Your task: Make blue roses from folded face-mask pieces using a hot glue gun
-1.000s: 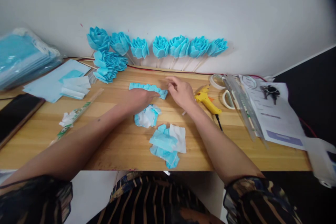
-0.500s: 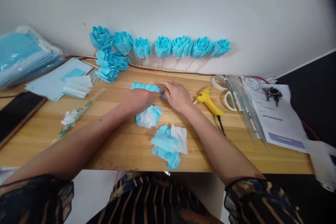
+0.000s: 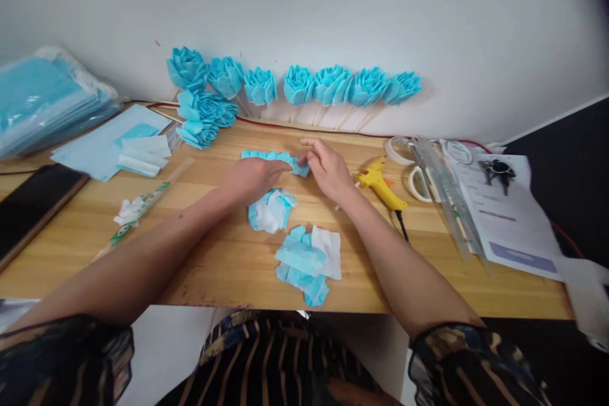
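Note:
A blue pleated strip [image 3: 278, 157] lies across the middle of the table. Over its near edge rests my left hand [image 3: 252, 179], fingers together and pointing right, pressing on the strip. My right hand [image 3: 326, 168] is at the strip's right end, its index finger lifted and apart from the thumb; the fingertips touch or nearly touch the end. Just below my left hand is a crumpled blue and white piece [image 3: 271, 210]. Nearer the front edge sits a second pile of blue and white scraps [image 3: 307, 260].
Blue fabric flowers [image 3: 333, 84] on sticks lean on the wall. A yellow glue gun [image 3: 383, 187] lies right of my right hand, with tape rolls [image 3: 419, 184], keys [image 3: 498, 172] and paper beyond. At left are a phone [image 3: 38, 206], blue sheets [image 3: 102, 149] and a plastic-wrapped stack [image 3: 47, 101].
My right hand's index finger has lifted away from the strip and the fingers have spread a little. More of the strip's right end shows. My left hand has stayed on the strip.

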{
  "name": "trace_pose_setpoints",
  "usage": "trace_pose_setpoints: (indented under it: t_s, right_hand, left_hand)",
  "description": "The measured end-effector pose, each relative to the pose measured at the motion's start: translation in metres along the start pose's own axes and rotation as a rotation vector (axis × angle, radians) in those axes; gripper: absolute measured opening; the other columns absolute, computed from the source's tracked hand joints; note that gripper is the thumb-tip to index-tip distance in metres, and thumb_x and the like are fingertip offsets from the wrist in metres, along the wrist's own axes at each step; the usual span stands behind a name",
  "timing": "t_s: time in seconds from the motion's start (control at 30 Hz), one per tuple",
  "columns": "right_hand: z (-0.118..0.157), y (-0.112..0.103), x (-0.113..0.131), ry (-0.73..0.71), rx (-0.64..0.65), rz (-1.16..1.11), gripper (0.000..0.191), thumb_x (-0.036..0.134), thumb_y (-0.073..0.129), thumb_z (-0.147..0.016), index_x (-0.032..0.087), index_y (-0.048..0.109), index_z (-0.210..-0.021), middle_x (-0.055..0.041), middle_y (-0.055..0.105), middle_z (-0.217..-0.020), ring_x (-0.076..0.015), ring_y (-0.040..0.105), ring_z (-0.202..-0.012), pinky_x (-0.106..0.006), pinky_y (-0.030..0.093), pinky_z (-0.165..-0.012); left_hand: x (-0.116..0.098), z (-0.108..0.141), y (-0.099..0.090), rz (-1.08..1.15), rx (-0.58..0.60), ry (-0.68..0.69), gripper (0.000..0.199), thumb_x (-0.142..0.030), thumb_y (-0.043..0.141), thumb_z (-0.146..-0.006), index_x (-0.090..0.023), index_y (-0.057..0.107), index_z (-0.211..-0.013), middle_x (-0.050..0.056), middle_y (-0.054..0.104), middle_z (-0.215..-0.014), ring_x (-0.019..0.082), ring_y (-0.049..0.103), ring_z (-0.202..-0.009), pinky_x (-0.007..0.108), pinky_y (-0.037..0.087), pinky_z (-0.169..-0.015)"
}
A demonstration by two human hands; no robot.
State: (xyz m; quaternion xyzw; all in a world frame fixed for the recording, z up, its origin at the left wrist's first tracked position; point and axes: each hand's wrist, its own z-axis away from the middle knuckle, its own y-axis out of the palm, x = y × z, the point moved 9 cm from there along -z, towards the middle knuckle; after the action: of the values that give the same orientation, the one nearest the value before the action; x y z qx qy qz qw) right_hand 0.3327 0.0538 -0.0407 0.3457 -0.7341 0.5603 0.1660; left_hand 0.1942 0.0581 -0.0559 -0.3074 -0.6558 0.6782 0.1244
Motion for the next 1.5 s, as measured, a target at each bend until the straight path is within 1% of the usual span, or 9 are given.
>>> trace_pose_setpoints:
  t_s: [0.13, 0.37, 0.6, 0.83, 1.03, 1.17, 1.33, 1.4, 1.5]
  right_hand:
    - [0.001, 0.005, 0.000, 0.019, 0.026, -0.023, 0.037, 0.021, 0.038, -0.093, 0.018, 0.058, -0.125, -0.0045, 0.076, -0.089, -0.0222, 0.069, -0.093, -0.037, 0.049, -0.091]
    - [0.001, 0.013, -0.003, 0.030, 0.057, -0.056, 0.039, 0.022, 0.039, -0.093, 0.020, 0.058, -0.127, -0.0034, 0.076, -0.090, -0.0221, 0.070, -0.093, -0.039, 0.051, -0.091]
    - [0.000, -0.009, -0.010, 0.040, -0.107, -0.140, 0.043, 0.022, 0.038, -0.093, 0.022, 0.050, -0.135, -0.0023, 0.076, -0.094, -0.0179, 0.070, -0.087, -0.035, 0.052, -0.088]
    - [0.002, 0.009, 0.009, -0.102, 0.041, 0.140, 0.043, 0.016, 0.038, -0.093, 0.019, 0.054, -0.133, -0.0049, 0.077, -0.093, -0.0244, 0.068, -0.101, -0.041, 0.048, -0.095]
    - [0.001, 0.019, 0.004, -0.092, 0.112, 0.243, 0.045, 0.014, 0.038, -0.093, 0.014, 0.053, -0.135, -0.0075, 0.078, -0.097, -0.0277, 0.068, -0.100, -0.045, 0.046, -0.095]
    - [0.002, 0.018, 0.005, -0.092, 0.110, 0.245, 0.044, 0.014, 0.037, -0.094, 0.016, 0.053, -0.135, -0.0076, 0.078, -0.097, -0.0275, 0.067, -0.101, -0.045, 0.046, -0.095]
    - [0.003, 0.004, 0.010, -0.107, -0.019, 0.092, 0.042, 0.017, 0.037, -0.094, 0.019, 0.053, -0.133, -0.0039, 0.077, -0.090, -0.0233, 0.068, -0.097, -0.040, 0.047, -0.093]
    - [0.004, 0.005, 0.012, -0.126, -0.012, 0.081, 0.041, 0.018, 0.037, -0.094, 0.020, 0.053, -0.132, -0.0035, 0.076, -0.089, -0.0234, 0.068, -0.096, -0.040, 0.047, -0.093]
    - [0.005, 0.013, 0.015, -0.156, 0.050, 0.131, 0.041, 0.019, 0.037, -0.095, 0.020, 0.054, -0.132, -0.0045, 0.077, -0.092, -0.0252, 0.067, -0.097, -0.043, 0.045, -0.093]
  left_hand:
    - [0.004, 0.001, -0.005, -0.007, -0.091, -0.025, 0.041, -0.029, 0.040, -0.098, -0.029, 0.069, -0.126, 0.007, 0.078, -0.102, 0.021, 0.071, -0.085, 0.028, 0.047, -0.072]
    - [-0.005, -0.001, 0.008, -0.078, 0.006, 0.023, 0.042, -0.025, 0.042, -0.096, -0.031, 0.069, -0.126, 0.007, 0.078, -0.101, 0.023, 0.072, -0.087, 0.030, 0.048, -0.072]
    - [-0.007, 0.000, 0.006, -0.071, 0.030, 0.016, 0.040, -0.028, 0.043, -0.097, -0.032, 0.070, -0.125, 0.008, 0.078, -0.103, 0.023, 0.072, -0.090, 0.030, 0.048, -0.074]
    - [-0.001, 0.000, 0.004, 0.019, -0.013, -0.008, 0.042, -0.025, 0.042, -0.095, -0.031, 0.070, -0.125, 0.006, 0.078, -0.106, 0.022, 0.071, -0.091, 0.029, 0.048, -0.077]
    - [0.008, -0.002, 0.002, 0.221, -0.083, -0.016, 0.041, -0.023, 0.044, -0.091, -0.025, 0.075, -0.117, 0.004, 0.078, -0.092, 0.019, 0.069, -0.082, 0.027, 0.048, -0.076]
    - [0.010, -0.003, 0.002, 0.292, -0.102, -0.020, 0.040, -0.022, 0.044, -0.090, -0.023, 0.076, -0.115, 0.004, 0.077, -0.084, 0.017, 0.067, -0.075, 0.026, 0.048, -0.074]
    - [0.008, -0.001, 0.003, 0.213, -0.064, -0.031, 0.040, -0.020, 0.045, -0.089, -0.026, 0.077, -0.113, 0.004, 0.079, -0.093, 0.019, 0.069, -0.081, 0.027, 0.047, -0.074]
    - [0.007, -0.001, 0.003, 0.188, -0.059, -0.027, 0.040, -0.020, 0.045, -0.089, -0.027, 0.077, -0.112, 0.004, 0.079, -0.095, 0.020, 0.069, -0.081, 0.027, 0.047, -0.074]
    - [0.009, -0.001, 0.001, 0.224, -0.059, -0.030, 0.041, -0.021, 0.044, -0.089, -0.026, 0.077, -0.113, 0.004, 0.078, -0.086, 0.018, 0.067, -0.074, 0.027, 0.046, -0.070]
